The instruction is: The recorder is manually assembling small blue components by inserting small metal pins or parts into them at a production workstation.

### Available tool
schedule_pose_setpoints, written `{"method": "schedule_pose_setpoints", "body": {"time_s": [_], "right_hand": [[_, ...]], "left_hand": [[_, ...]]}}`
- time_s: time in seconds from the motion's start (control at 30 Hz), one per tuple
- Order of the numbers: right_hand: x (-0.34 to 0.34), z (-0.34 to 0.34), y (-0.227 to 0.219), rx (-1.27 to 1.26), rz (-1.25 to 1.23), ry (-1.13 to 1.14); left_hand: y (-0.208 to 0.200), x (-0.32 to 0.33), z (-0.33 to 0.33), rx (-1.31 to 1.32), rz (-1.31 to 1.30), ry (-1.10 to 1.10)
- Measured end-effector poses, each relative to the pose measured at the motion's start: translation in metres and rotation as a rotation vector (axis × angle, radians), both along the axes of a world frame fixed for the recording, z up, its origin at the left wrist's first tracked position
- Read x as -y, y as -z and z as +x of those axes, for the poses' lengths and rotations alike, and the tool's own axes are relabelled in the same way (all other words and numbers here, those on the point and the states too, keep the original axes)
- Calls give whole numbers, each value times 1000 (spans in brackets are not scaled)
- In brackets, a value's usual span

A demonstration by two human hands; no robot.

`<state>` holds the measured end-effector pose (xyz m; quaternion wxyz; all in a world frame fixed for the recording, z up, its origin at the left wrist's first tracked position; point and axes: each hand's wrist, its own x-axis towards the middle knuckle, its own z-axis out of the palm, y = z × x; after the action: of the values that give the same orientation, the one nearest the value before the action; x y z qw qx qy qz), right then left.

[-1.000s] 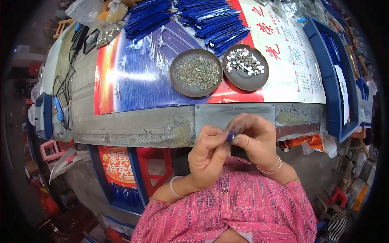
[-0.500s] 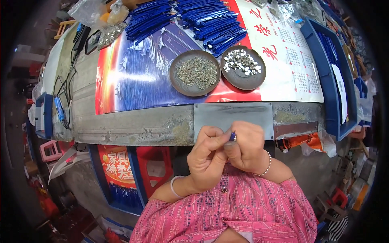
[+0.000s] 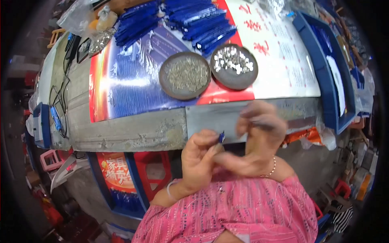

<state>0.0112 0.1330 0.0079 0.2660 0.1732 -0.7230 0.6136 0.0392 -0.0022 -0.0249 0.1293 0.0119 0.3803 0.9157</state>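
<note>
A small dark blue piece [image 3: 221, 136] sticks out from between the thumb and fingers of my left hand [image 3: 197, 158], which pinches it above the near edge of the table. Most of that piece is hidden in the fingers. Just to the right, my right hand [image 3: 262, 137] is lifted with thumb and fingers apart, smeared by motion, and I see nothing in it. Beyond my hands stand two round brown dishes. The left dish [image 3: 172, 92] holds many thin metal pins or screws; the right dish [image 3: 235, 84] holds shiny round metal pieces.
Piles of long thin blue pieces [image 3: 198, 24] lie at the back on a printed calendar sheet [image 3: 137, 95]. A grey plate [image 3: 202, 117] sits at the table's near edge. A blue crate [image 3: 342, 121] stands at right, and a red stool [image 3: 152, 172] is below the table.
My right hand has let go of the blue piece and moved right, its fingers opening. My left hand keeps its pinch. The whole view has shifted slightly.
</note>
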Motion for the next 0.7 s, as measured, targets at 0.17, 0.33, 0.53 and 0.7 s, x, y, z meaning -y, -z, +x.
{"method": "schedule_pose_setpoints", "body": {"time_s": [0.17, 0.33, 0.53, 0.7], "right_hand": [[1, 6, -2, 110, 236, -44], [11, 10, 2, 318, -118, 66], [8, 9, 8, 20, -138, -81], [-8, 10, 3, 131, 15, -95]], "left_hand": [[-7, 13, 13, -6, -102, -73], [-17, 14, 18, -15, -236, -41], [-9, -4, 3, 56, -105, -59], [-11, -2, 7, 85, -23, 26]]}}
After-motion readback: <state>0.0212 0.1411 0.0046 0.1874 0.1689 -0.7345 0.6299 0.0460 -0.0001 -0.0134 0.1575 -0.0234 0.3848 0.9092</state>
